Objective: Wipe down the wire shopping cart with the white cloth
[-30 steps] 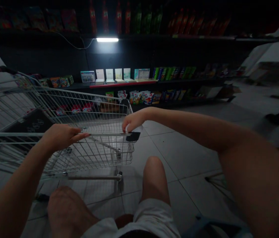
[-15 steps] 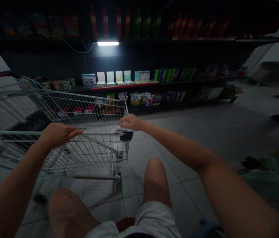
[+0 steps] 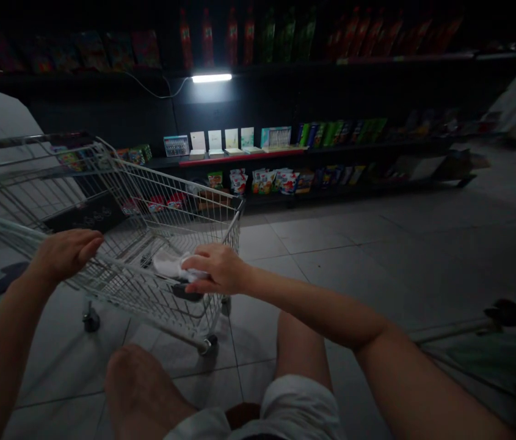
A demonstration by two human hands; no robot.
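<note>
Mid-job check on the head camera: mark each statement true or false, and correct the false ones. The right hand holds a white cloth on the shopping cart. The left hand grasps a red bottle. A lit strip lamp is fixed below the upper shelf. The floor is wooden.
The right hand holds a white cloth on the shopping cart: true.

The left hand grasps a red bottle: false. The left hand is open over the cart, with nothing visible in it.

A lit strip lamp is fixed below the upper shelf: true.

The floor is wooden: false. It is laid with pale floor tiles.
</note>
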